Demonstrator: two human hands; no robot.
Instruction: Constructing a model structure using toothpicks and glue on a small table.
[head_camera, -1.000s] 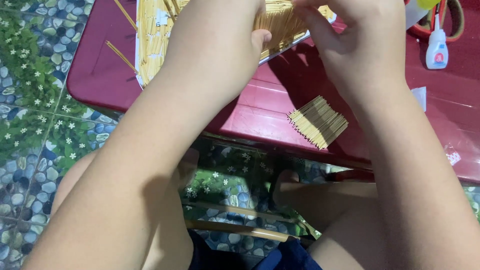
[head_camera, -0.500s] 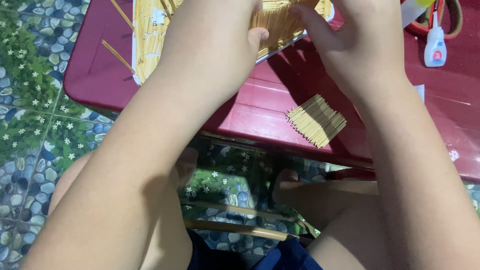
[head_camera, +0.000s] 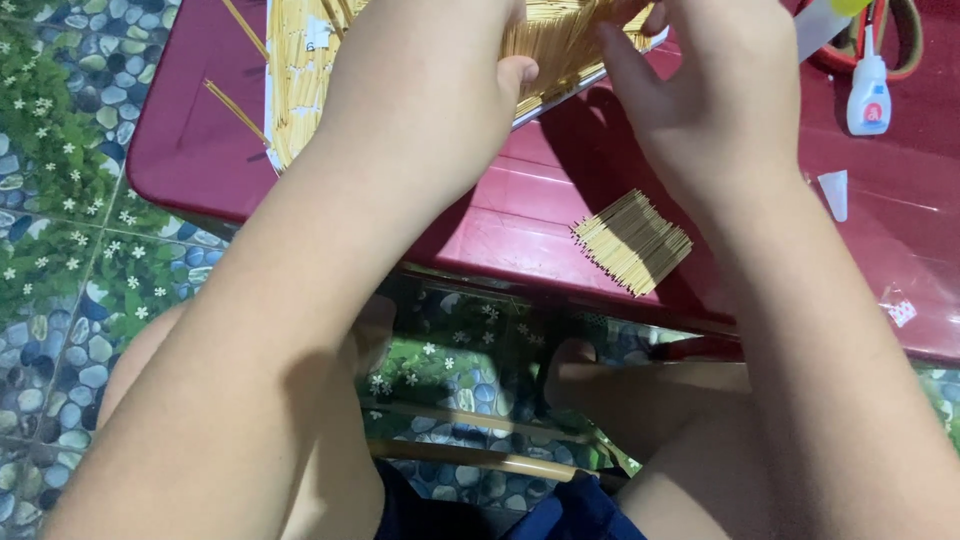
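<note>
Sticks, thin and straw-coloured, are glued side by side into a large flat panel (head_camera: 560, 40) that sits at the far edge of the dark red desk (head_camera: 560, 215), partly cut off by the top of the view. Both hands work on this panel. The left hand (head_camera: 430, 90) lies over its near edge, thumb tip pressed against the stick ends; the fingers are out of sight beyond the frame, so I cannot tell whether they close around it. The right hand (head_camera: 715, 95) meets the panel from the other side, thumb stretched toward the left thumb with a small gap between them, its fingers curled over the top of the sticks; whether it truly grips is also unclear.

A white sheet covered with more sticks (head_camera: 295, 80) lies under the panel to the left, and two loose sticks (head_camera: 235, 110) rest on the desk just beside it. Nearer the person, a small square bundle of short sticks (head_camera: 632, 240) lies flat on the desk below the right wrist. A white glue bottle (head_camera: 868, 95) stands at the far right, with red-handled scissors (head_camera: 900, 40) behind it. Below the desk edge the pebble-and-leaf patterned floor (head_camera: 60, 230) shows.
</note>
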